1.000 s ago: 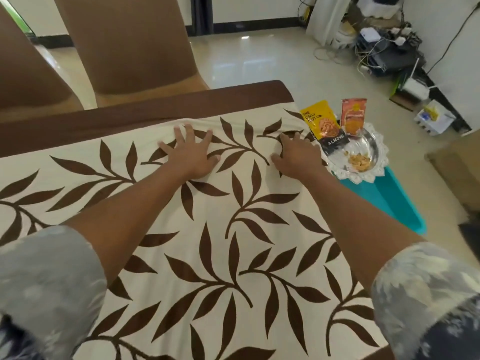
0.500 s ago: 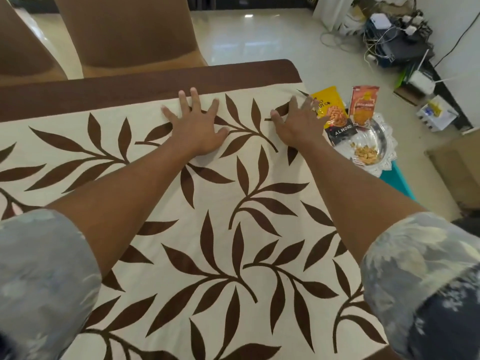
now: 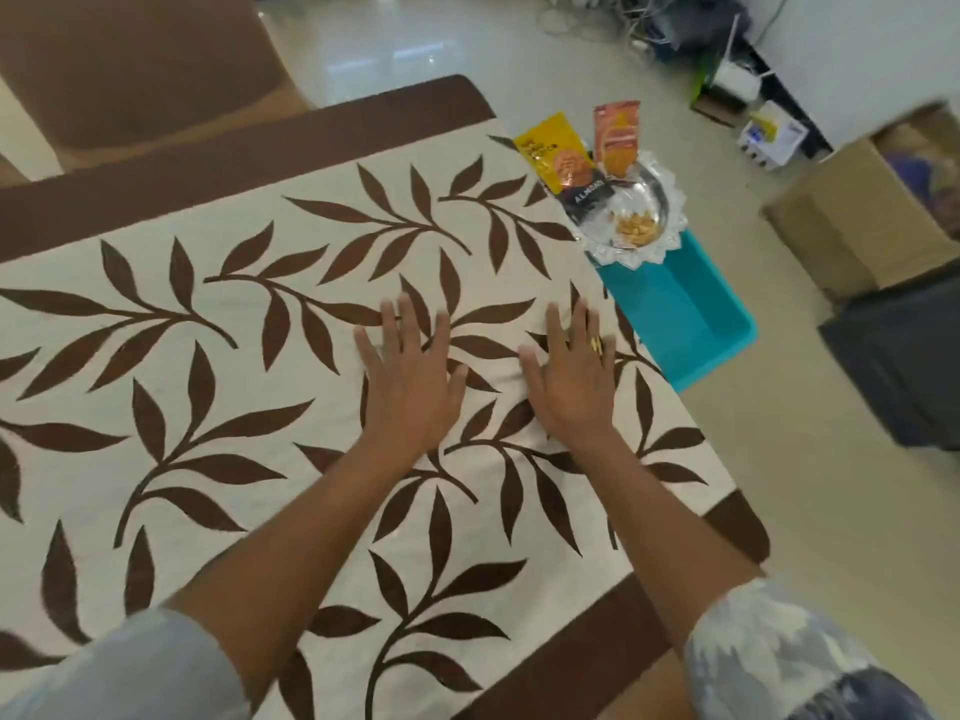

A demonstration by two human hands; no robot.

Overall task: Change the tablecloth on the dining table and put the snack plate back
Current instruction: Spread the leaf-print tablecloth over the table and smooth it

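Note:
A cream tablecloth [image 3: 270, 387] with a brown leaf print and a dark brown border covers the dining table. My left hand [image 3: 410, 387] lies flat on it, palm down, fingers spread. My right hand [image 3: 571, 381] lies flat beside it near the table's right edge, a ring on one finger. The snack plate [image 3: 631, 220], a shiny bowl with a lacy white rim, sits off the table to the right on a turquoise stool [image 3: 680, 319]. It holds some nuts, a yellow almond packet [image 3: 558, 158] and an orange packet [image 3: 617, 137].
A brown chair [image 3: 145, 75] stands behind the table's far side. Cardboard boxes [image 3: 857, 220], a dark bin [image 3: 898, 371] and a tangle of cables and devices [image 3: 727, 59] lie on the tiled floor to the right.
Both hands have slid back toward me across the cloth, from near the far edge to the middle right. The view has tilted down and shifted.

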